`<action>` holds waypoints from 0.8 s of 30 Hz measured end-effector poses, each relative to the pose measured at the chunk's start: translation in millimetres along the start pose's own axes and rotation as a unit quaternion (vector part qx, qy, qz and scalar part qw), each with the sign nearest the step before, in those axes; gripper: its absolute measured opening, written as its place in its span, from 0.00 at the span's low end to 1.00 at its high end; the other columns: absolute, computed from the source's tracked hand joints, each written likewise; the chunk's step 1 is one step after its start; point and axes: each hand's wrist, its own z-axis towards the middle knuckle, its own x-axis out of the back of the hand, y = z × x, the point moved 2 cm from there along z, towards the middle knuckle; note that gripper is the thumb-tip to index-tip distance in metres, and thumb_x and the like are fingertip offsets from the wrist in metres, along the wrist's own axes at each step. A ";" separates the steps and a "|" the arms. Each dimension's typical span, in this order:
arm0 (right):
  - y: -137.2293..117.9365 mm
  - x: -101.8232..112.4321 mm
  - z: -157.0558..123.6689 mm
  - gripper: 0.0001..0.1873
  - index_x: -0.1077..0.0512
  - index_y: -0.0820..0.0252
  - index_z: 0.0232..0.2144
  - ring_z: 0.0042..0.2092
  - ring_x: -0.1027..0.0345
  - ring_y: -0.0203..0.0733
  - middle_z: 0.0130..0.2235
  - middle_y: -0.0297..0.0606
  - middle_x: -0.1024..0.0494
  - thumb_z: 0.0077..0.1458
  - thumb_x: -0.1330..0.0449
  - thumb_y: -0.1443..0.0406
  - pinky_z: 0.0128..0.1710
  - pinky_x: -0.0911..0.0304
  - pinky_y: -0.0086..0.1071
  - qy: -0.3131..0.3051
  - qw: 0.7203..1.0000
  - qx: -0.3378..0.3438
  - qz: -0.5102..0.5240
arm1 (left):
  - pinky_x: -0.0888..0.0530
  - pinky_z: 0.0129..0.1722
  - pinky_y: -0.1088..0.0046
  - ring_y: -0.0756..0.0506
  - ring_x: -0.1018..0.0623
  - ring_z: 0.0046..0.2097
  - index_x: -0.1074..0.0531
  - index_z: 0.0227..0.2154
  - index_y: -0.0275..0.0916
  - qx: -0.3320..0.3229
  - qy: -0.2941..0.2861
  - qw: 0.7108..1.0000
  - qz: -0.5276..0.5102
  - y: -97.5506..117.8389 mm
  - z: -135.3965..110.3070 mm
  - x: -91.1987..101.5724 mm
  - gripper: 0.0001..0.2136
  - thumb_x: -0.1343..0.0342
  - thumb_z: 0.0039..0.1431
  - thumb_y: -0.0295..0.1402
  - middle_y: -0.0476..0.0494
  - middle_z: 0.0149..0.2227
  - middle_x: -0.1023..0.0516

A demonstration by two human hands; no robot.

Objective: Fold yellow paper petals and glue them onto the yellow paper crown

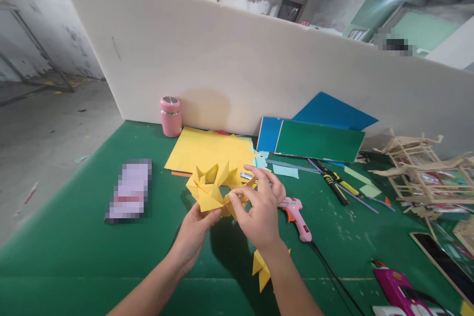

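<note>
A ring of folded yellow paper (211, 191), pointed like origami, is held up over the green table. My left hand (196, 229) grips its lower left side, thumb in front. With thumb and index finger together, my right hand (259, 202) pinches the ring's right edge while its other fingers reach out above. Below my right wrist lies another folded yellow paper piece (262, 269), partly hidden by the forearm. Just right of that hand a pink glue gun (300, 222) rests on the table, its nozzle end hidden behind the hand.
Yellow paper sheets (211, 148) lie behind the ring. A pink flask (171, 117) stands at the white partition (222, 59). Pliers (333, 182), paper strips and a wooden stick model (425, 173) are to the right. A blurred phone-like object (130, 190) lies left; a magenta power strip (398, 286) lies lower right.
</note>
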 end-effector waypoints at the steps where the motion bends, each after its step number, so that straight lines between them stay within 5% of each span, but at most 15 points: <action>1: -0.2 0.2 0.0 0.10 0.26 0.55 0.20 0.54 0.45 0.55 0.51 0.36 0.29 0.51 0.42 0.66 0.50 0.52 0.50 0.000 1.000 0.000 0.001 | 0.28 0.41 0.72 0.43 0.23 0.42 0.24 0.38 0.37 0.000 0.001 1.000 0.002 -0.5 0.2 0.3 0.20 0.30 0.37 0.31 0.43 0.41 0.20; 24: -0.6 -0.7 -1.4 0.10 0.27 0.55 0.19 0.54 0.46 0.55 0.51 0.37 0.29 0.50 0.42 0.67 0.51 0.53 0.51 -0.003 1.000 -0.002 -0.011 | 0.28 0.41 0.72 0.43 0.24 0.43 0.24 0.36 0.38 -0.009 -0.004 1.000 0.017 -0.9 1.1 1.2 0.19 0.30 0.37 0.33 0.43 0.41 0.20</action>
